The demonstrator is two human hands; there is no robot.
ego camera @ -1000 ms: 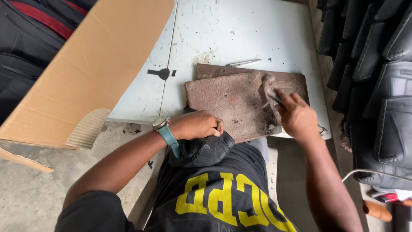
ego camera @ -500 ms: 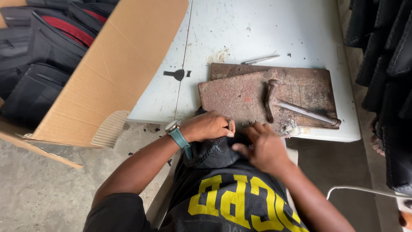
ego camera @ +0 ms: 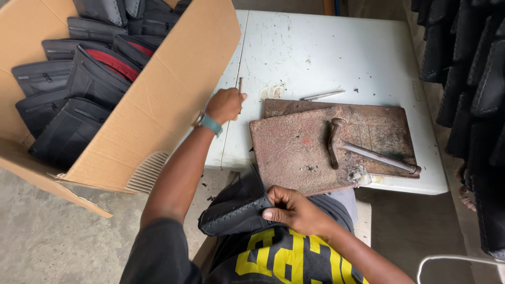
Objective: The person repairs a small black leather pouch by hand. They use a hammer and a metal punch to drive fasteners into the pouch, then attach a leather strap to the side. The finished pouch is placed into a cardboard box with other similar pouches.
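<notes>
My left hand (ego camera: 225, 105) is over the white table (ego camera: 315, 47), closed around a thin metal punch (ego camera: 240, 84) that sticks up above the fist. A teal watch sits on that wrist. My right hand (ego camera: 292, 209) grips a black stitched bag piece (ego camera: 236, 208) on my lap, just below the table's front edge. A rusty hammer (ego camera: 363, 147) lies on two stacked rusty metal slabs (ego camera: 294, 152) between the hands and to the right.
A large cardboard box (ego camera: 158, 105) at the left holds several black bags, one with red trim (ego camera: 113, 60). A metal rod (ego camera: 322, 95) lies on the table behind the slabs. More black bags hang at the right (ego camera: 473, 79). A white cable (ego camera: 452, 259) curves at the lower right.
My left hand left the bag piece on my lap and went up to the table, where it now holds the punch. My right hand came off the slab and took the bag piece.
</notes>
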